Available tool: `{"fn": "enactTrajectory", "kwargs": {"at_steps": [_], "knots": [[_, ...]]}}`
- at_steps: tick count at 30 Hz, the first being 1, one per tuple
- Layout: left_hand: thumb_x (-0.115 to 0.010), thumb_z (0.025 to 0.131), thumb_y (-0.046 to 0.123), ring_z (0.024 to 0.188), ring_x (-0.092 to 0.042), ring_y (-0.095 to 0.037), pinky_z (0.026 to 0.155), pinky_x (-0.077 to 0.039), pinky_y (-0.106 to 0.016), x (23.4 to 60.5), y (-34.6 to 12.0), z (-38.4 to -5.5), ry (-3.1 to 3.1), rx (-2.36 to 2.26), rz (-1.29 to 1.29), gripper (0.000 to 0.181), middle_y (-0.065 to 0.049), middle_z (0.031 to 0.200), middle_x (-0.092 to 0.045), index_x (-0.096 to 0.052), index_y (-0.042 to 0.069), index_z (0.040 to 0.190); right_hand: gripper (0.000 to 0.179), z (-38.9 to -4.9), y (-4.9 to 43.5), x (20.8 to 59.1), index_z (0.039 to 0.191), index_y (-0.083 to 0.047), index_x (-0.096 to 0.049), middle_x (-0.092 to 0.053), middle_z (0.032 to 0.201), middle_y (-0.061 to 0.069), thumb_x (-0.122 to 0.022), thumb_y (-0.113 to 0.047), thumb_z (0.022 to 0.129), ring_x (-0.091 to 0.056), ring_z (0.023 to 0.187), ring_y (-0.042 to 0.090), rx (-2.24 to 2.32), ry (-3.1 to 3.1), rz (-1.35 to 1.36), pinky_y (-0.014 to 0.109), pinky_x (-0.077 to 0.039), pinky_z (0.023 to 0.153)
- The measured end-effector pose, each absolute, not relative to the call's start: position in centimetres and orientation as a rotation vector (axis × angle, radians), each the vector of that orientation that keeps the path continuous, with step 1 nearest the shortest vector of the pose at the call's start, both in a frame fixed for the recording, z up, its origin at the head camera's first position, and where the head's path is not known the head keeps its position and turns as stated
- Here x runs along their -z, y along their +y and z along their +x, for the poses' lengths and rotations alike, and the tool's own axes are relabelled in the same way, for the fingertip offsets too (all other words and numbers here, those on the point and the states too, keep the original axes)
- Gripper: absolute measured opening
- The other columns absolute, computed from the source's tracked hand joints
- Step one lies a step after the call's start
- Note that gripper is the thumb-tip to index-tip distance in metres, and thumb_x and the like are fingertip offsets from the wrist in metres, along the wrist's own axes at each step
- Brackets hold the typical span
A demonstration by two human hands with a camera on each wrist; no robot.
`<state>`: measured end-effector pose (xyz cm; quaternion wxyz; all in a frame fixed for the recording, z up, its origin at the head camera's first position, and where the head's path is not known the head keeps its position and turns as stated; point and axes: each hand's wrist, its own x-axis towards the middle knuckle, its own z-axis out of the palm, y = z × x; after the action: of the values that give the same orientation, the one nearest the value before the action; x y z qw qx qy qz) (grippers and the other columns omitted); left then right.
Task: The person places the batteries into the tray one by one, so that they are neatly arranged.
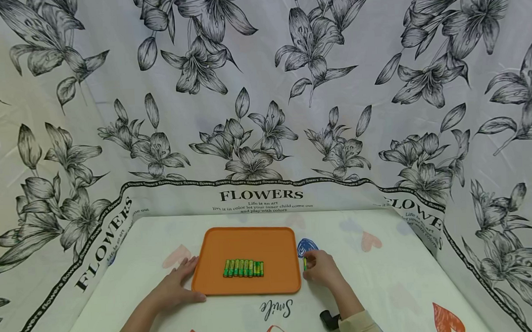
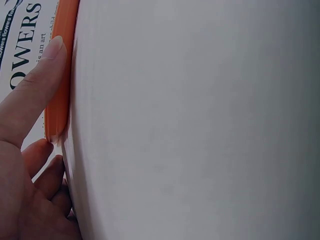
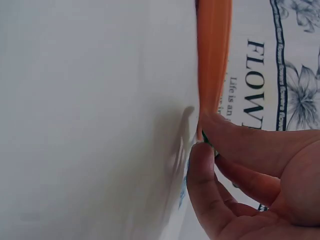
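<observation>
An orange tray point(image 1: 247, 243) lies on the table, bearing a side-by-side row of several green and yellow batteries point(image 1: 242, 268). My left hand point(image 1: 176, 285) rests against the tray's left side, fingers spread along the edge. In the left wrist view, the thumb point(image 2: 56, 60) lies straight along the orange front wall. Just off the tray's right edge, my right hand point(image 1: 323, 268) pinches one green-yellow battery point(image 1: 304, 264) between thumb and fingertips. From the right wrist, only a small green part of that battery point(image 3: 210, 145) shows; the fingers hide the rest.
The white tablecloth point(image 1: 387, 279) carries printed hearts and the word Smile in front of the tray. Flower-printed curtains point(image 1: 258, 196) close in the table at the back and both sides. A black strap piece point(image 1: 329, 320) sits by the right wrist.
</observation>
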<state>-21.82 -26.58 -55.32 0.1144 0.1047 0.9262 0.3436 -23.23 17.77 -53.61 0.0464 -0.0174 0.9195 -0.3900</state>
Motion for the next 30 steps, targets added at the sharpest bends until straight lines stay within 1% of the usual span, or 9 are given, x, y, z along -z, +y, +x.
{"fn": "enactTrajectory", "kwargs": {"at_steps": [4, 8, 16, 20, 24, 30], "knots": [[-0.090, 0.066, 0.054, 0.154, -0.010, -0.044, 0.122, -0.008, -0.067, 55.4, -26.6, -21.8, 2.717, -1.015, 0.306, 0.120, -0.015, 0.167, -0.023, -0.029, 0.013, 0.160, 0.051, -23.3, 17.3, 53.2, 0.121, 0.002, -0.068, -0.070, 0.101, 0.008, -0.084, 0.002, 0.073, -0.064, 0.086, 0.017, 1.281, 2.776, -0.084, 0.035, -0.058, 0.074], [-0.089, 0.066, 0.055, 0.154, -0.010, -0.044, 0.122, -0.008, -0.067, 55.3, -26.6, -21.9, 2.722, -1.006, 0.304, 0.120, -0.014, 0.167, -0.023, -0.029, 0.013, 0.160, 0.051, -23.4, 16.3, 52.6, 0.123, 0.002, -0.067, -0.070, 0.103, 0.008, -0.084, 0.002, 0.076, -0.065, 0.087, 0.017, 1.351, 2.734, -0.116, 0.034, -0.059, 0.074], [-0.089, 0.065, 0.056, 0.155, -0.010, -0.044, 0.122, -0.008, -0.067, 55.1, -26.7, -22.0, 2.723, -1.000, 0.294, 0.120, -0.014, 0.167, -0.023, -0.029, 0.014, 0.160, 0.049, -23.7, 12.6, 51.8, 0.122, -0.002, -0.067, -0.066, 0.097, 0.003, -0.084, 0.001, 0.076, -0.060, 0.085, 0.017, 1.349, 2.688, -0.131, 0.031, -0.057, 0.073], [-0.089, 0.065, 0.056, 0.154, -0.010, -0.045, 0.121, -0.008, -0.069, 55.2, -26.7, -21.9, 2.716, -0.996, 0.277, 0.120, -0.014, 0.167, -0.022, -0.028, 0.015, 0.161, 0.047, -23.6, 11.1, 52.2, 0.120, -0.004, -0.068, -0.065, 0.095, 0.002, -0.085, 0.001, 0.075, -0.060, 0.084, 0.016, 1.338, 2.676, -0.168, 0.031, -0.055, 0.074], [-0.089, 0.065, 0.056, 0.153, -0.010, -0.048, 0.119, -0.009, -0.071, 55.3, -26.6, -21.8, 2.712, -0.995, 0.278, 0.120, -0.016, 0.167, -0.021, -0.028, 0.015, 0.161, 0.047, -23.6, 10.3, 52.8, 0.118, -0.003, -0.068, -0.066, 0.095, 0.004, -0.085, 0.002, 0.075, -0.059, 0.084, 0.017, 1.360, 2.650, -0.207, 0.032, -0.055, 0.074], [-0.089, 0.065, 0.055, 0.153, -0.011, -0.048, 0.120, -0.010, -0.071, 55.5, -26.6, -21.7, 2.725, -0.992, 0.284, 0.120, -0.016, 0.167, -0.022, -0.029, 0.015, 0.160, 0.047, -23.8, 9.4, 53.8, 0.117, -0.004, -0.068, -0.064, 0.093, 0.003, -0.087, -0.001, 0.074, -0.057, 0.083, 0.018, 1.343, 2.663, -0.212, 0.033, -0.054, 0.075]]}}
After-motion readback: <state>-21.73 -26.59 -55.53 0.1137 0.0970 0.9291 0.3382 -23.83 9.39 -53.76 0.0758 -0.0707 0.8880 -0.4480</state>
